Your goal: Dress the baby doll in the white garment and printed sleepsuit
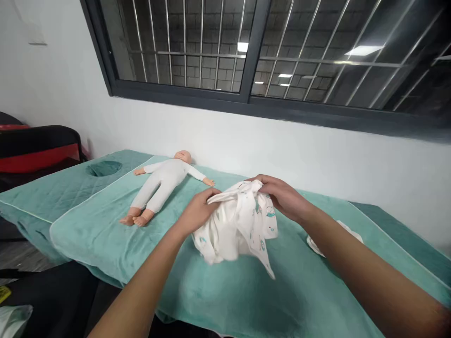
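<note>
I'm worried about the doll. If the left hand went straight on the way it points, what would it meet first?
Not the doll: it lies off to the side. The left hand points into the white garment it grips; behind that likely the right hand, though depth is unclear.

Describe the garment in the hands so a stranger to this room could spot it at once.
Find the teal-covered bed below the barred window. Near its middle, the left hand and right hand grip a bunched white garment. Unlike the plain white suit on the doll at left and the white cloth lying at right, it bears small teal prints.
</note>
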The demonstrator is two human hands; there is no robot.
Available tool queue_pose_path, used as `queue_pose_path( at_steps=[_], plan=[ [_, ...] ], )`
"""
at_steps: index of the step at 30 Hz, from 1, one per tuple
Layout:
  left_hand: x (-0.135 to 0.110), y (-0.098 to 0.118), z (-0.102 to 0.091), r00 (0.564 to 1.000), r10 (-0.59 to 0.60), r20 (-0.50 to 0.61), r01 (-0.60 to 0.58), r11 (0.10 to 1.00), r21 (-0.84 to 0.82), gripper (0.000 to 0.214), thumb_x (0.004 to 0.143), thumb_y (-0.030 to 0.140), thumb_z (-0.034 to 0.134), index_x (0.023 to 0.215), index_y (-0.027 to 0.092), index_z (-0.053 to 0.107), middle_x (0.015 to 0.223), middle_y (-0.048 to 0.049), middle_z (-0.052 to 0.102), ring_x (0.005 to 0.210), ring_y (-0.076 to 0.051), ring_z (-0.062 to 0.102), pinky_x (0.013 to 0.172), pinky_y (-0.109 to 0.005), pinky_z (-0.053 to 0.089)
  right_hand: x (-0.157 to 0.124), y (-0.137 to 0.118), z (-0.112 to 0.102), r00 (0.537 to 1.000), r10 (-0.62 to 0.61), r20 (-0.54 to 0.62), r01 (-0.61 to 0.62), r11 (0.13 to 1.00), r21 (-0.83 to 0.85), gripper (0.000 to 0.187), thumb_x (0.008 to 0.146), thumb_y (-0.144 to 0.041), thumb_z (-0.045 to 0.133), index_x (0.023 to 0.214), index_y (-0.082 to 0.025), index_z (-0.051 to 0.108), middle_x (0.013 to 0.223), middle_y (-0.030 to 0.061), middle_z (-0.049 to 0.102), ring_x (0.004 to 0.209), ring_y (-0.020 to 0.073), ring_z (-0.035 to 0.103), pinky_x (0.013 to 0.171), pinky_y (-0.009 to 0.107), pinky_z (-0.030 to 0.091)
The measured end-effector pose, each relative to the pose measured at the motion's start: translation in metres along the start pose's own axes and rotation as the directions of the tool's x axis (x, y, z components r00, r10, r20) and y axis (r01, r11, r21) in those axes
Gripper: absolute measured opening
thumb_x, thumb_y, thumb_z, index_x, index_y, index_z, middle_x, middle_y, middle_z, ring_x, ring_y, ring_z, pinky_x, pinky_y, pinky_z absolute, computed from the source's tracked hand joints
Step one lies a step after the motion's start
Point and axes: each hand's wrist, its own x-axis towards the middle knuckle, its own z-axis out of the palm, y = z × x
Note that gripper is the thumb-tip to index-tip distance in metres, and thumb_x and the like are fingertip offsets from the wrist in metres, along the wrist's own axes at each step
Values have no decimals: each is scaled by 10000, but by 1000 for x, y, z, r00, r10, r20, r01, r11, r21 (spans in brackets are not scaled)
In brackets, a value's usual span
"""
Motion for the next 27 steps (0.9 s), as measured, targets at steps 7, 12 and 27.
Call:
queue_pose_path(
  at_steps=[7, 12, 27],
  plan=[
    [12, 3, -12, 987, 158, -12, -100, 679, 727, 469, 815, 37, 399, 1177, 252, 605, 1129, -80, 651, 991, -236, 611, 789, -319, 466, -13, 10, -41, 989, -103, -103, 30, 837, -546, 301, 833, -287, 449, 966, -183, 698, 973, 45, 702, 871, 205, 619, 736, 302, 477],
    [10, 8, -4, 995, 83, 55, -99, 772, 628, 402, 931, 217, 386, 1271, 273, 593, 1181, -71, 681, 1045, -267, 640, 822, -327, 470, -20, 17, -36, 988, -142, -57, 52, 660, -749, 294, 785, -130, 437, 893, -224, 694, 1111, 31, 678, 1019, 216, 603, 863, 328, 451],
    [-4, 60, -8, 916, 401, 8, -213, 470, 857, 241, 890, 144, 418, 1010, 211, 616, 868, -30, 597, 789, -189, 571, 606, -273, 374, -16, -3, 42, 892, -432, -128, 169, 584, -794, 193, 909, -235, 433, 966, -242, 617, 928, -14, 666, 813, 154, 581, 677, 260, 370]
  ],
)
